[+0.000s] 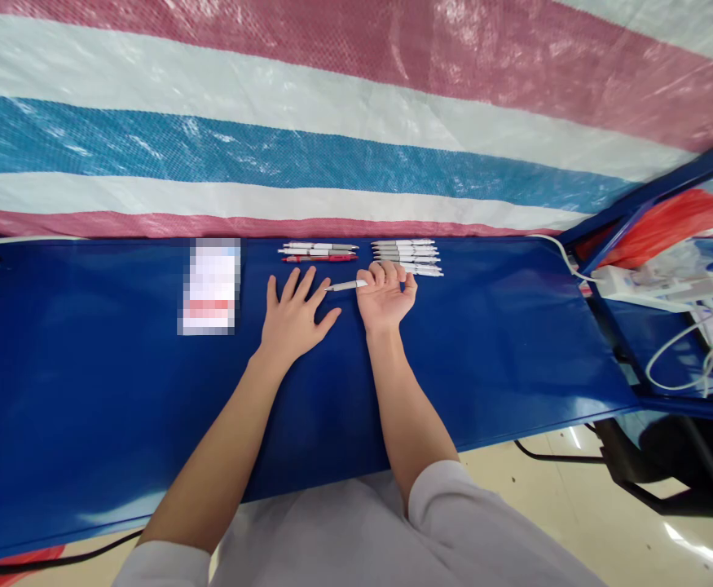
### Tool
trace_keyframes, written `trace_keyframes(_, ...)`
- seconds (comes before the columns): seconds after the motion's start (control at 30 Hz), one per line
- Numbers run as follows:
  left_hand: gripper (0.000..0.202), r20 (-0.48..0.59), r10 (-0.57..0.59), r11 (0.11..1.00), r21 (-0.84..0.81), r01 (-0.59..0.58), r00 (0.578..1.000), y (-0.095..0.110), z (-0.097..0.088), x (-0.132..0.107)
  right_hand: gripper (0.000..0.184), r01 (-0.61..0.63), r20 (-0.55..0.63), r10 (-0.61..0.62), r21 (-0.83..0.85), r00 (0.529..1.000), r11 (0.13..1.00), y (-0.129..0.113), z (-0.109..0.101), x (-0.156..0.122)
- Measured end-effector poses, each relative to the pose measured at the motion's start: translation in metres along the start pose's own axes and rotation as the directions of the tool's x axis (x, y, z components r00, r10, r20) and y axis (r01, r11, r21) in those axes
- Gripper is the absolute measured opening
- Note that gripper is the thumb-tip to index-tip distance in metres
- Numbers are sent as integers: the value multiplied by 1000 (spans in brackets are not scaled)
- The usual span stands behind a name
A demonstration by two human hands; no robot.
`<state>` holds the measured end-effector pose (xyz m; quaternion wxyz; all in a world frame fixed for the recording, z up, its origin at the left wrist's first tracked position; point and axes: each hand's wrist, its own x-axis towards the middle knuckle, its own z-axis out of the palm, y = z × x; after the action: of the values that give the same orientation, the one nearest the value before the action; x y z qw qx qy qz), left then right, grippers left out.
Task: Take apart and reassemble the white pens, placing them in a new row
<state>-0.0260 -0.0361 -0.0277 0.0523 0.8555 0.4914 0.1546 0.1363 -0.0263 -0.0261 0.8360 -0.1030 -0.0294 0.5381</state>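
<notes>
My left hand (pixel 295 316) lies palm down on the blue tabletop (pixel 490 342), fingers spread, holding nothing. My right hand (pixel 388 300) is turned palm up with its fingers curled. A white pen with a grey front end (pixel 345 286) sticks out from the little-finger side of the right hand, its rear part hidden by the fingers. The pen's tip points left and reaches the left index finger. Beyond the left hand are white pens (pixel 316 247) and a red pen (pixel 319 258). Several white pens (pixel 403 249) lie in a stack of rows just behind the right hand.
A blurred-out white rectangular item (pixel 210 285) lies left of my hands. Striped plastic sheeting (pixel 332 163) hangs along the table's back edge. To the right, past the blue frame post (pixel 618 232), are a power strip (pixel 655 287), white cables and a red bag (pixel 667 228).
</notes>
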Motion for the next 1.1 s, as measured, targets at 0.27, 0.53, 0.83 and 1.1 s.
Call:
trace_keyframes(0.27, 55, -21, 5, 1000, 10, -5, 1000, 0, 2, 0, 40, -12, -24, 12, -30, 1000, 999, -1, 0, -3)
trace_keyframes(0.53, 56, -44, -9, 1000, -30, 8, 999, 1, 0, -1, 45, -55, 37, 54, 35, 998, 998, 0, 0, -5)
trace_keyframes(0.83, 55, -223, -87, 993, -99, 66, 971, -3, -2, -3, 44, -12, 10, 13, -85, 1000, 996, -2, 7, -14)
trace_keyframes(1.1, 28, -342, 247, 964, -13, -267, 907, 10, -32, 10, 46, 40, 44, -28, -296, 999, 954, -6, 33, -27)
